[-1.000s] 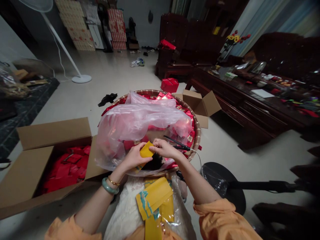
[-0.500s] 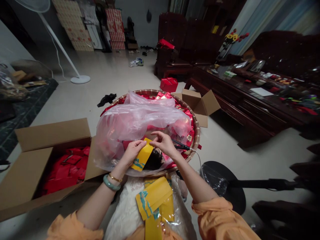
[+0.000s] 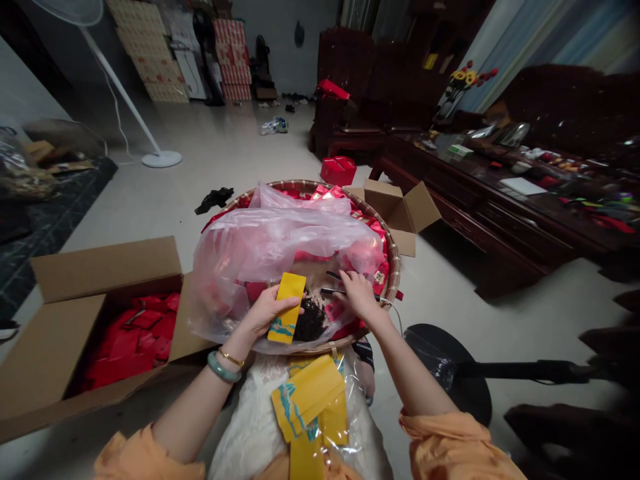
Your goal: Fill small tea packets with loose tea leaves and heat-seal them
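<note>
My left hand is closed on a small yellow packet with a blue pattern at its lower end, held upright over a basket. My right hand is wrapped round a black two-armed clamp with a white cord; its arms point left, apart from each other and from the packet. Just below, a pile of dark loose leaves lies on pink plastic sheeting in the basket. More yellow packets rest on my lap, some over clear plastic.
Red packets line the basket. An open carton of red packets stands left; another open carton sits behind at right. A black round base, a dark wooden table and a white fan stand surround the floor.
My right hand has left the packet's top, moved right and taken hold of the black clamp, shifting it left. My left hand now holds the packet alone and more upright.
</note>
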Demonstrator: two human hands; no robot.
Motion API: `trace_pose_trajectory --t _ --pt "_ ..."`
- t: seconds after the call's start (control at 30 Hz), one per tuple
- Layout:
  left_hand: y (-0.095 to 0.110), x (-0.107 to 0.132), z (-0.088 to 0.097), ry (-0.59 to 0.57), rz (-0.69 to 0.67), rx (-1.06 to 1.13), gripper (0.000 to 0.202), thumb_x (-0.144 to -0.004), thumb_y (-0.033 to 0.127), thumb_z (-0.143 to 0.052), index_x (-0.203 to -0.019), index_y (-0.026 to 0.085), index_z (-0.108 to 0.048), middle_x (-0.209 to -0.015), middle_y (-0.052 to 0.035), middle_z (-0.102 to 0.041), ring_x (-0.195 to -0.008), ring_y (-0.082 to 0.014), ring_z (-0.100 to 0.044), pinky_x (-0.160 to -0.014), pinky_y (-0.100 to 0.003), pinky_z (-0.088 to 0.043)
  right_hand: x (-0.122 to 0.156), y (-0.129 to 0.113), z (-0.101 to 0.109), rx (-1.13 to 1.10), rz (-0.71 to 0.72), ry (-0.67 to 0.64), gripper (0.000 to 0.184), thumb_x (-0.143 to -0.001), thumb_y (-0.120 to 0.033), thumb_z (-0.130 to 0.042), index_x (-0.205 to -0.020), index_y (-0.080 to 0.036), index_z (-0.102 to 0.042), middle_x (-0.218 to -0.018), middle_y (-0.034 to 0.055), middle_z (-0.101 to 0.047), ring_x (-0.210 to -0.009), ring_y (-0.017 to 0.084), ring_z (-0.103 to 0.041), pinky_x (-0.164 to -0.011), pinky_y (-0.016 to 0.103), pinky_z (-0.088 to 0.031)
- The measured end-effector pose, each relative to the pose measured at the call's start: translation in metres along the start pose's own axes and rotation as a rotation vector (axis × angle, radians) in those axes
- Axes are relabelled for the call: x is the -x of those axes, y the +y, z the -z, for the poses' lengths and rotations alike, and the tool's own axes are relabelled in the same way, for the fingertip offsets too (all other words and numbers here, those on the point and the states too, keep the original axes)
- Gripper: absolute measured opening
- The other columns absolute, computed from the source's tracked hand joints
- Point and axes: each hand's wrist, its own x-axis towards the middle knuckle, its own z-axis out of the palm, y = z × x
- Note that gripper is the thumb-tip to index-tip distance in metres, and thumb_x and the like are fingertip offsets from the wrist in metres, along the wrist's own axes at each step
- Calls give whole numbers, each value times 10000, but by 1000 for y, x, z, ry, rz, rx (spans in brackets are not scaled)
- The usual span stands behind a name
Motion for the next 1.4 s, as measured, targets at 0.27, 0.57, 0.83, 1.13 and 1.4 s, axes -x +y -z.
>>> trace_pose_trajectory --t 0.27,0.57,0.83,1.13,1.4 --pt "-3 0 0 -5 -16 -12 557 -541 304 -826 -1023 131 -607 -1021 -101 -696 -670 -179 -687 -629 -278 -534 2 14 -11 323 93 -141 488 -852 -338 -561 -1277 -132 -436 -1103 159 -571 -993 257 -541 -750 312 -437" --pt "-7 -2 5 -2 -30 -54 537 -563 319 -816 -1017 134 -595 -963 -81 -703 -680 -178 -687 -643 -273 -532 3 23 -3 -85 92 -172 450 -827 -270 -590 -1236 -99 -508 -1114 169 -611 -1029 256 -574 -864 355 -452" --pt "-6 -2 -6 -33 -44 -112 482 -575 315 -817 -960 126 -595 -835 -51 -708 -679 -198 -688 -646 -287 -533 5 -17 43 -793 187 -306 531 -720 -439 -683 -1164 -152 -633 -1115 75 -677 -1010 263 -617 -870 356 -478" --pt "-11 -1 -9 -27 -61 -150 458 -584 321 -807 -934 124 -586 -750 -32 -691 -625 -180 -674 -589 -257 -509 -6 -36 36 -794 139 -280 373 -720 -346 -670 -1035 -150 -708 -991 45 -723 -922 261 -654 -786 319 -486" --pt "-11 0 -6 -67 -63 -151 491 -647 343 -770 -1038 129 -564 -928 -100 -715 -642 -157 -668 -639 -271 -515 -7 -33 25 -795 97 -249 384 -708 -355 -682 -1041 -166 -712 -1021 50 -716 -971 273 -641 -803 321 -481"
